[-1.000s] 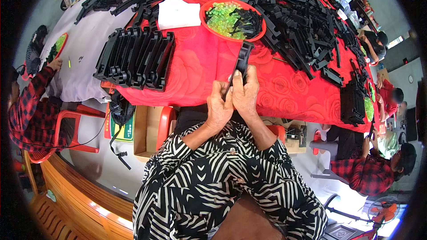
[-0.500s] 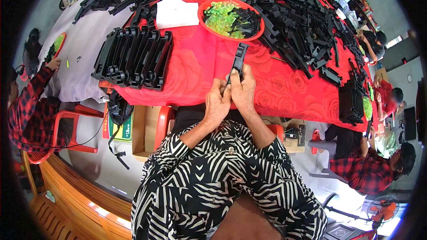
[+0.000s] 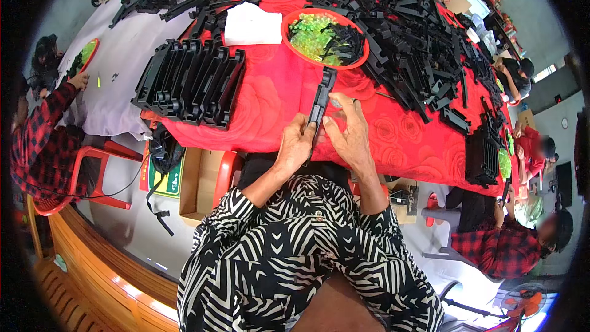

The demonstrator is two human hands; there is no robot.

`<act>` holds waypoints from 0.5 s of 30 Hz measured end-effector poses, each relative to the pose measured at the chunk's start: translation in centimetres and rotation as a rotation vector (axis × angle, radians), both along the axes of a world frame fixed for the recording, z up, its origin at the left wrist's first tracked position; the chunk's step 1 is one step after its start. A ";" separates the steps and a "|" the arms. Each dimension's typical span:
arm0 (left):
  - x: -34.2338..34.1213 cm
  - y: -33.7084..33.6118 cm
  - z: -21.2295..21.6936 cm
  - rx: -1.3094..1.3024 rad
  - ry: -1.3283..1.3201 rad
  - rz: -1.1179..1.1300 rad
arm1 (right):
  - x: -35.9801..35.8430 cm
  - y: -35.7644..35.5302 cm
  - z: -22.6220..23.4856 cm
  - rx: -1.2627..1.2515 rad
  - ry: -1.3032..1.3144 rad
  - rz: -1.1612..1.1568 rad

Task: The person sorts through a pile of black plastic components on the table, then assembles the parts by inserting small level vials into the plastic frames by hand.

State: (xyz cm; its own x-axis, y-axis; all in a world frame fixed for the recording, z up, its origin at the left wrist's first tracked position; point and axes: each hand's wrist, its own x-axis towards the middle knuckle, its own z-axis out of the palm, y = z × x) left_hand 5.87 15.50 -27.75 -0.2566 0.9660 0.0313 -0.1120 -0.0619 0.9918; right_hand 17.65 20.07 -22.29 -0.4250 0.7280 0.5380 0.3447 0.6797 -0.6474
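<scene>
Upright before me, a long narrow black plastic part [image 3: 321, 99] is held near its lower end by my left hand [image 3: 296, 145], thumb and fingers closed round it. Its upper end reaches close to the rim of a red bowl [image 3: 284, 42]. Just right of the part is my right hand [image 3: 351, 134], its thumb and fingers apart and a ring on one finger; nothing shows in its grasp. The bowl contains small clear yellow-green pieces [image 3: 310, 35] and small black pieces [image 3: 348, 43].
A row of similar black parts [image 3: 190, 83] stands left on the red cloth [image 3: 264, 101]. A large heap of black parts [image 3: 412, 43] spreads at right, and a white paper [image 3: 253, 24] lies by the bowl. Co-workers sit at both sides, one in a checked sleeve [image 3: 52, 120].
My right hand has come away from the black part and its fingers have spread. The left hand keeps the part, which now shows more of its length.
</scene>
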 end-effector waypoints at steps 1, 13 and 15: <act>0.2 0.0 0.2 -0.007 -0.064 0.009 | 0.1 -0.1 0.2 -0.006 0.004 -0.019; 0.0 -0.1 -0.1 0.019 0.027 0.017 | -0.5 0.0 0.7 -0.191 -0.229 0.010; 0.2 -0.1 -0.2 0.015 0.017 0.017 | -0.5 0.1 0.7 -0.155 -0.189 0.007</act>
State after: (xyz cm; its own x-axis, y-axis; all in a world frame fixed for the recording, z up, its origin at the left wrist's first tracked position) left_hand 6.11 15.40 -27.96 -0.2726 0.9608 0.0506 -0.0942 -0.0790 0.9924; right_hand 17.18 20.16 -21.62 -0.5131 0.7921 0.3305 0.4649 0.5802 -0.6687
